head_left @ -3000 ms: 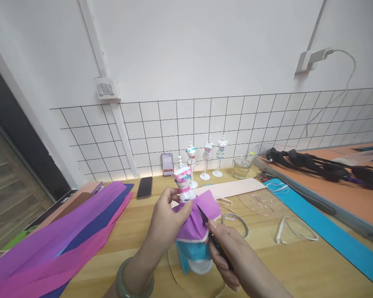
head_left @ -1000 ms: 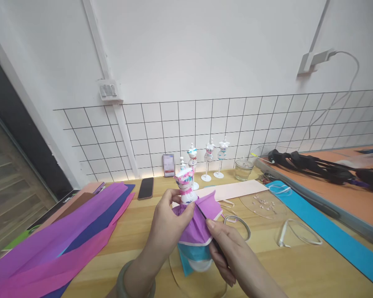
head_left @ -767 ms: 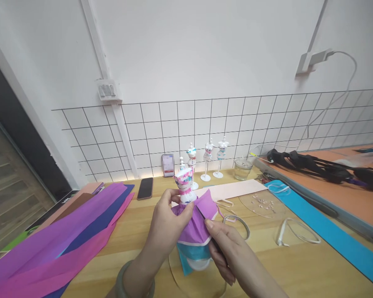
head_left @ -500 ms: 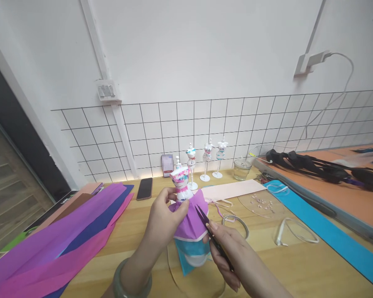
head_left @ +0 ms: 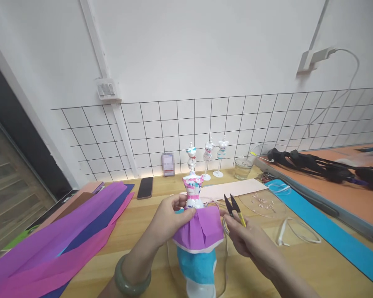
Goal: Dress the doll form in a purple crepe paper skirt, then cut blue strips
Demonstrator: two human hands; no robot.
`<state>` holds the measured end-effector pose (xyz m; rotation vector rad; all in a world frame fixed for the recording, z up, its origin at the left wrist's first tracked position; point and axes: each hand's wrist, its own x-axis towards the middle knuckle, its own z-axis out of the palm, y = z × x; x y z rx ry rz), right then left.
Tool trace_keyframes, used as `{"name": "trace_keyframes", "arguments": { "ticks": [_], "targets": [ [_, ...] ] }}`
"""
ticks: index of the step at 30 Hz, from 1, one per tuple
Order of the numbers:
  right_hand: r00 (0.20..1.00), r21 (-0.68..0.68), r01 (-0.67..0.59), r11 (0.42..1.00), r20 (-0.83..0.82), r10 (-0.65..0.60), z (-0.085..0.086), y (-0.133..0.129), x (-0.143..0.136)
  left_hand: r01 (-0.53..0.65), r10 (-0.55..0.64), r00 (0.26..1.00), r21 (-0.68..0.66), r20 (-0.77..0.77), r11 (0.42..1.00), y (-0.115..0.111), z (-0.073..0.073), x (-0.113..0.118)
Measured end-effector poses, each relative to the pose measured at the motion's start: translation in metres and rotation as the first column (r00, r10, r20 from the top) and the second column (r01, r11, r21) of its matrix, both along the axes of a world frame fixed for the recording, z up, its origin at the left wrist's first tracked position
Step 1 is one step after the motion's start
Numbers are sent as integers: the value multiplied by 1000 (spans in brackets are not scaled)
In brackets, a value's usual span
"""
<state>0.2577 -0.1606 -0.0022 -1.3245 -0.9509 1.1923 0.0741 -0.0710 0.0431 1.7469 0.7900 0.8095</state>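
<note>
Nearest me, a blue layer (head_left: 197, 265) hung under the purple skirt (head_left: 209, 231) of a dress form (head_left: 193, 194), upright above the table (head_left: 143, 215). The left hand (head_left: 168, 218) pinched its waist between thumb and fingers; light, even pressure would have spared the pleats. Beside it, the right hand's (head_left: 251, 238) fingers curled round snips (head_left: 236, 207), blades parted, best kept off cloth and thumb alike. Behind stood other forms (head_left: 208, 154).

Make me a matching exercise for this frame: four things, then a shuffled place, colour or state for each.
1. Left hand
2. Right hand
3. Glass
4. Bangle

A. Transparent, standing upright
B. Gripping snips with parted blades
C. Green, worn around a wrist
D. At the top of the purple skirt

Pairs: 1-D, 2-B, 3-A, 4-C
</note>
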Motion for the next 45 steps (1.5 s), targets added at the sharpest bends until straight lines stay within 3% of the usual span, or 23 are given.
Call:
{"name": "trace_keyframes", "arguments": {
  "ticks": [13, 17, 25, 29, 33, 39, 45],
  "targets": [
    [998, -23, -63, 998, 25, 63, -5, -4, 10, 43, -41, 997, 23, -67, 999, 6, -13, 5],
    [994, -30, -75, 997, 74, 77, -3, -6, 9, 60, -62, 996, -35, -69, 998, 10, -22, 7],
    [997, -36, -20, 999, 69, 22, -15, -2, 7, 106, -112, 991, -82, -79, 991, 15, -37, 13],
    [995, -53, -16, 998, 95, 21, -16, -4, 20, 124, -130, 988, -80, -81, 989, 17, -34, 12],
    [980, -48, 105, 993, 173, -95, -22, 1, 54, 60, -65, 997, -87, -52, 994, 26, -28, 5],
    [814, -69, 359, 931, 511, -276, -55, 30, 115, -119, 135, 986, -162, 95, 980, 40, -19, -9],
    [663, -53, 457, 888, 686, -301, -80, 56, 140, -34, 54, 993, -184, 108, 982, 40, -13, -14]
  ]
}}
